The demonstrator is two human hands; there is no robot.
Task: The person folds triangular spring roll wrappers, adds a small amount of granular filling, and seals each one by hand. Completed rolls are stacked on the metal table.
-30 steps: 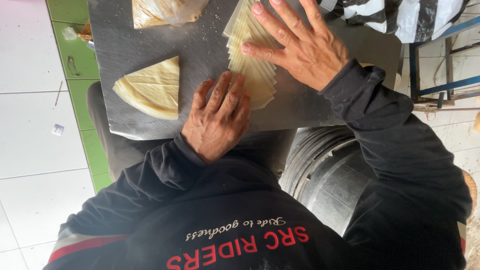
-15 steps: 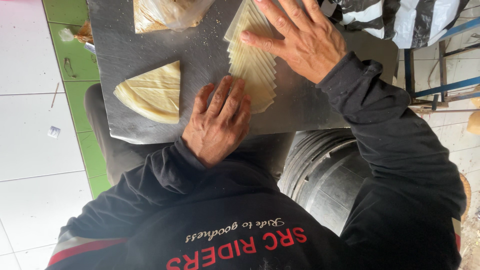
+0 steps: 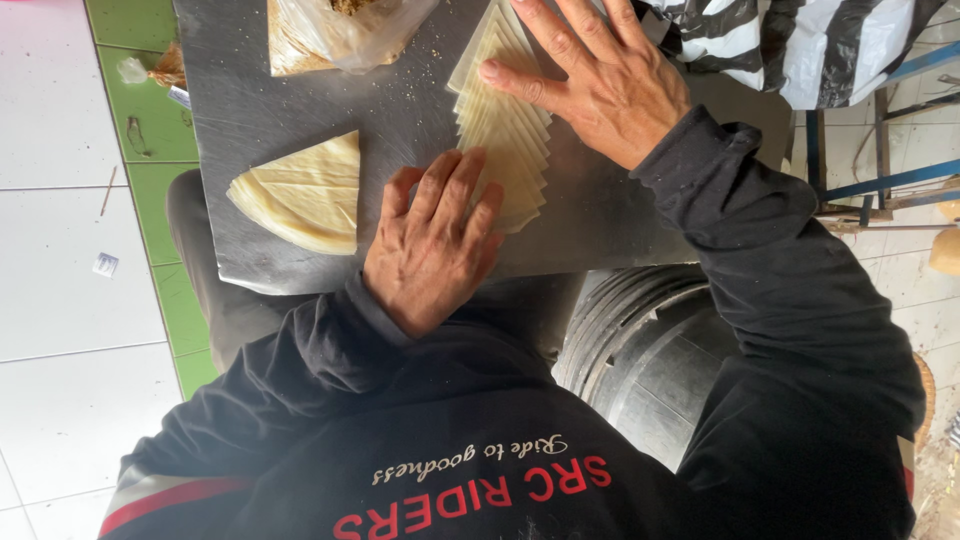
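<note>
A fanned stack of pastry sheets (image 3: 505, 130) on the metal table (image 3: 610, 215) is pressed flat by both open hands, left (image 3: 435, 245) at 6 o'clock, right (image 3: 600, 80) at 2 o'clock; a separate wedge-shaped pile (image 3: 300, 195), possibly finished, lies at 9 o'clock.

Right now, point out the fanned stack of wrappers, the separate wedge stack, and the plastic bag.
fanned stack of wrappers (image 3: 505, 150), head view, bare middle between the hands.
wedge stack (image 3: 305, 195), head view, centre of top sheet.
plastic bag (image 3: 350, 30), head view, clear film.

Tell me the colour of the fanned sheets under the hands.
Pale cream-yellow fanned sheets, shown in the head view.
</note>
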